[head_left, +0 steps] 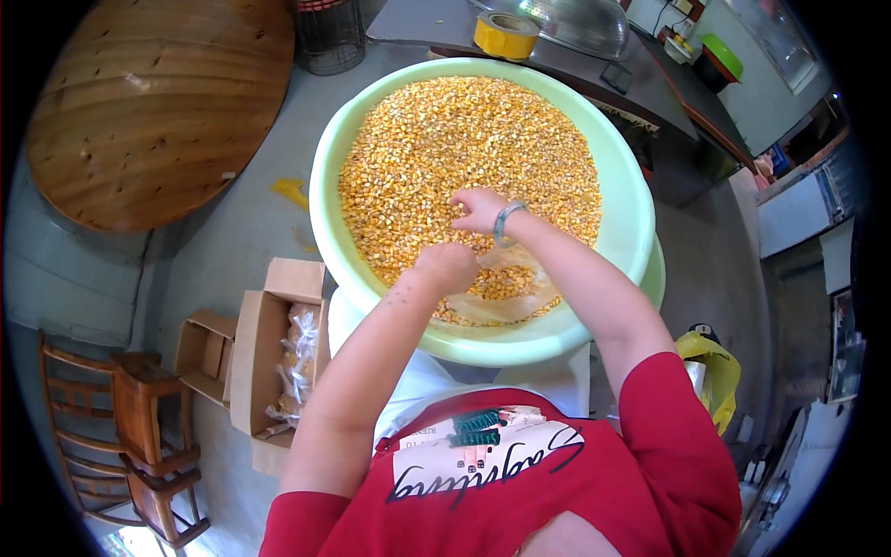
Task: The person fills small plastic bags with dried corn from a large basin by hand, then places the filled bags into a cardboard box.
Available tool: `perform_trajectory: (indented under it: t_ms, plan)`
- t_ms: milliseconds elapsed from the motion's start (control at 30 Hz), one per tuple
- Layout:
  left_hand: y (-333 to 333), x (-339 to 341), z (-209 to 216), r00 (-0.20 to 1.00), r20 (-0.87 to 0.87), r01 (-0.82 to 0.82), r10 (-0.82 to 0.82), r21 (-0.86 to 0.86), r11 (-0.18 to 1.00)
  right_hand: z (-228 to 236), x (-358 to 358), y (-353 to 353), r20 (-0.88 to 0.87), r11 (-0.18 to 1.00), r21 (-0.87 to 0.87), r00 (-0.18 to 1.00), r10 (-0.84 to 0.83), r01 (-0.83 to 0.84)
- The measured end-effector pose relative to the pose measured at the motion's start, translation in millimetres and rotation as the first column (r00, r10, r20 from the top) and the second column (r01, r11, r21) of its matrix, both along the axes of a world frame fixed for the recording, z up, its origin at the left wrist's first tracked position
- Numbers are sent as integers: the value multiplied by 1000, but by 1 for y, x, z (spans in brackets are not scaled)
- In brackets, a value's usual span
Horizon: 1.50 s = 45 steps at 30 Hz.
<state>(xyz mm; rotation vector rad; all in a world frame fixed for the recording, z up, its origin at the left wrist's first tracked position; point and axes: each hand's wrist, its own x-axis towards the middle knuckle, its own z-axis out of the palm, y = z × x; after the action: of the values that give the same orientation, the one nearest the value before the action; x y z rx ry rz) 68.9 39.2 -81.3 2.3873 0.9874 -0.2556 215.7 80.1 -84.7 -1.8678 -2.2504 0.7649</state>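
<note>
A large pale green basin [327,200] full of yellow corn kernels [483,130] stands in front of me. On the near part of the corn lies a clear plastic bag [524,304] with kernels in it. My left hand [448,267] is closed at the bag's left side and appears to grip its edge; its fingertips are partly hidden. Just beyond it, my right hand [480,211] hangs low over the corn, thumb and index finger apart, with nothing visible between them. A bracelet [504,223] circles my right wrist.
A round wooden tabletop [158,111] is at the far left. Open cardboard boxes [252,357], one with wrapped packages, and wooden chairs [139,408] stand at left. A roll of yellow tape [506,35] sits on the table [418,20] behind the basin. A yellow bag [715,376] is at right.
</note>
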Motion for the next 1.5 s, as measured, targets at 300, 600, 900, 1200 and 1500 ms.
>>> perform_trajectory:
  t_ms: [300,600,900,1200,1500]
  plan:
    - [-1,-2,-6,999,-31,29,-30,-19,999,-50,-27,7,115,999,-7,992,-48,49]
    - [0,0,12,997,-57,51,-52,-8,999,-65,-10,10,-356,817,-410,754,-553,406]
    - [3,1,5,999,-45,20,-20,5,1000,-19,16,-14,-449,588,-705,392,-803,396]
    - [8,3,-5,986,24,-164,163,52,985,35,41,-57,-458,655,-755,710,-535,7]
    - [-1,2,9,992,106,-64,67,-28,998,-17,31,-77,-136,854,-445,922,-362,270]
